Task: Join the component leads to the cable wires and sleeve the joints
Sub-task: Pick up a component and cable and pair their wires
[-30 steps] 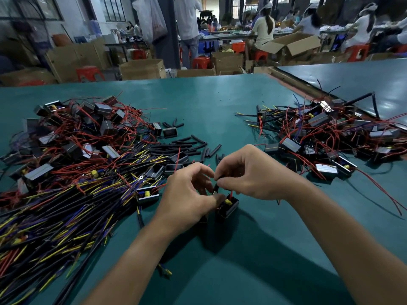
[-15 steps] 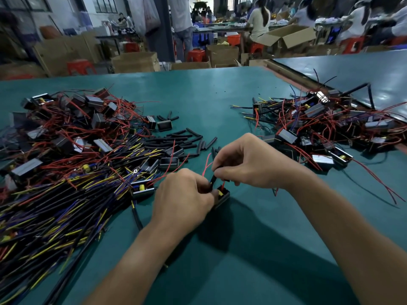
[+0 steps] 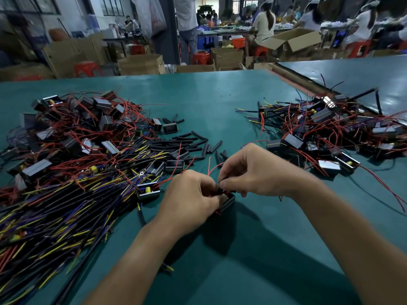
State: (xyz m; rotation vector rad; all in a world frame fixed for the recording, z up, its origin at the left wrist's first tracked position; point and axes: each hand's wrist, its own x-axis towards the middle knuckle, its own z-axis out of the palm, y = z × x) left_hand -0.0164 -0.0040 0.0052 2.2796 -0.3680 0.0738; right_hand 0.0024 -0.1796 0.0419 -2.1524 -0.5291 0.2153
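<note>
My left hand [image 3: 190, 195] grips a small black box-shaped component [image 3: 228, 202] with thin red leads, held just above the green table [image 3: 220, 102]. My right hand [image 3: 253, 172] pinches a wire end right at the component's top, fingertips touching those of the left hand. A red lead [image 3: 211, 167] curls up between the two hands. The joint itself is hidden by my fingers. Loose black sleeve pieces [image 3: 193, 143] lie just beyond the hands.
A big heap of black cables with yellow and blue wires [image 3: 57, 208] and red-leaded components [image 3: 72, 133] fills the left side. Another pile of components with wires [image 3: 326, 137] lies at the right. Cardboard boxes [image 3: 141, 63] and seated workers are beyond the table.
Both hands with the component have shifted slightly lower and closer together. The right fingertips now pinch at the component's top instead of above it.
</note>
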